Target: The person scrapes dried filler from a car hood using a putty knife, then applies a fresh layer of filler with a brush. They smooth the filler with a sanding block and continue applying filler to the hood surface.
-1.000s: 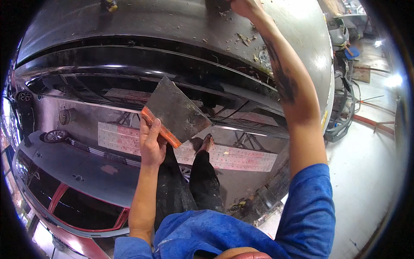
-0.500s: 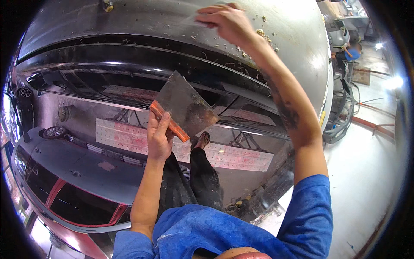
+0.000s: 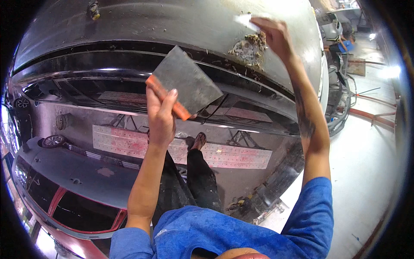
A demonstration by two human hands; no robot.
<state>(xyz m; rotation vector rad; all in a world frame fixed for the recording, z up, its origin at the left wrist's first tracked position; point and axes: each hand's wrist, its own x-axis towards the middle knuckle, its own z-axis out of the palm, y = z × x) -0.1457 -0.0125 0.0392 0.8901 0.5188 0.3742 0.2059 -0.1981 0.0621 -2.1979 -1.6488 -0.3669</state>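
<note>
My left hand point(image 3: 161, 108) is closed on a square grey metal plate point(image 3: 185, 75) with an orange edge grip point(image 3: 182, 110), held tilted in front of the black trim. My right hand point(image 3: 274, 36) is reached out over the grey car panel point(image 3: 133, 23), fingers closed on a pale, flat thing point(image 3: 242, 19), too blurred to name. Just below those fingers, a heap of pale shavings or scrapings point(image 3: 248, 52) lies on the panel by its dark channel. A small yellow-and-dark object point(image 3: 93, 11) sits farther left on the panel.
I stand with a foot point(image 3: 198, 140) on a long perforated plank point(image 3: 116, 138) beside the black lower trim point(image 3: 77, 69). Behind me at lower left is a car point(image 3: 86, 172) with red frames. A person in blue point(image 3: 345, 45) is at upper right among loose car parts and metal stands point(image 3: 371, 118).
My left hand and plate have risen toward the panel. My right hand swept left, then moved back right above the scrapings, which now show as a larger heap.
</note>
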